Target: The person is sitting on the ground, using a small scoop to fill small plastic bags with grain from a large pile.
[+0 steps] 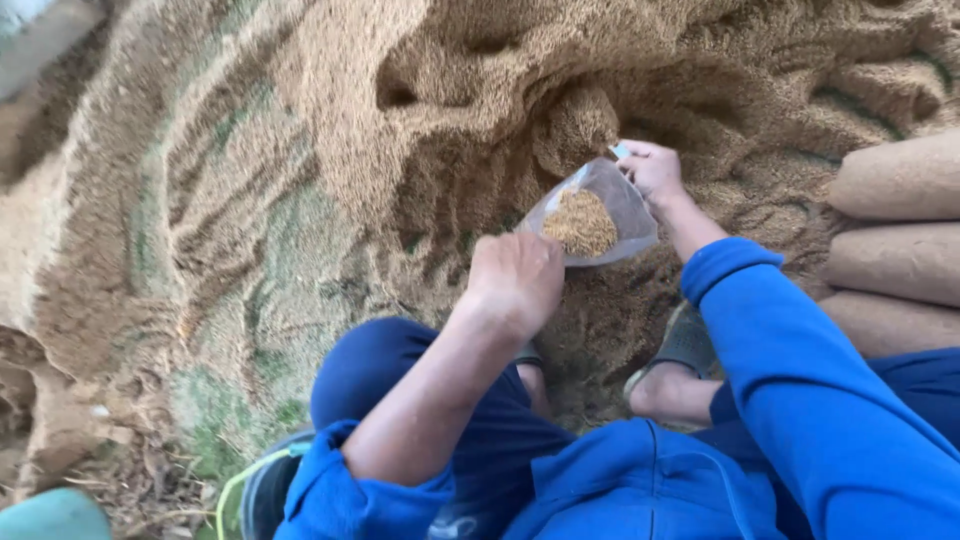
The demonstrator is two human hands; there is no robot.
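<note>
View: the scene is seen from above, looking down over the person's own knees and arms toward the ground.

Ground: a wide spread of tan grain [300, 130] is heaped and furrowed across the whole upper part of the view, with hollows scooped into it.

Bag: a small clear plastic bag [610, 195] is held open just above the grain, near the middle of the view. A mound of the same tan grain [581, 223] is seen inside it, filling the lower part.

Right hand: the right hand [652, 170] is set at the far upper edge of the bag, with the fingers pinched closed on the rim so that the mouth is kept up.

Left hand: the left hand [516, 280] is seen from the back at the near edge of the bag, with the fingers curled under in a loose fist. Whether the bag's rim or grain is gripped inside it cannot be told, since the fingertips are hidden.

Clothing: blue sleeves [800, 370] are worn, the left one pushed up to the elbow, with dark blue trousers [380, 370] below.

Feet: a foot in a grey sandal [685, 345] is planted on the grain just below the bag.

Sacks: filled tan sacks [895, 250] are stacked at the right edge, well apart from the bag.

Lower left: dry litter and a pale green rounded object [50, 515] are seen in the corner.
</note>
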